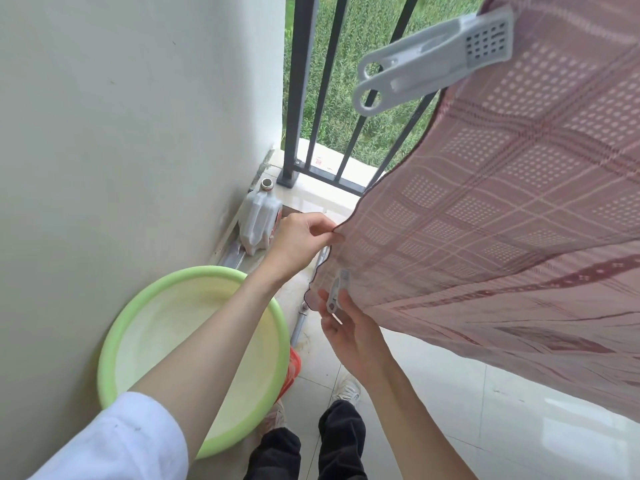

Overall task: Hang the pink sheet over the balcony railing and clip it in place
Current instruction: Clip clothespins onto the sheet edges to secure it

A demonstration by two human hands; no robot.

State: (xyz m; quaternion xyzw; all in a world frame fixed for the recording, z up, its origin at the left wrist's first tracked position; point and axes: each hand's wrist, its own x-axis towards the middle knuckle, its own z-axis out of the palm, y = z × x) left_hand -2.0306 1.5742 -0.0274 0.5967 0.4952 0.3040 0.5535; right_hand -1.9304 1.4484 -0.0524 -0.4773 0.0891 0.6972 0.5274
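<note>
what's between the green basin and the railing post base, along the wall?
A white plastic jug, cap off, stands by the wall between the green basin and the railing post base, with metal rails beside it; head view.

Bright daylight, soft, no hard shadows. Light comes from outside, past railing (313,98) above left hand (298,242). Shiny white glare on floor tiles (519,427) right of right hand (349,327). Wall (121,133) left of hands evenly lit. Straight bars look bent near edges. Big clip (436,58) up close looks a bit soft.
</note>
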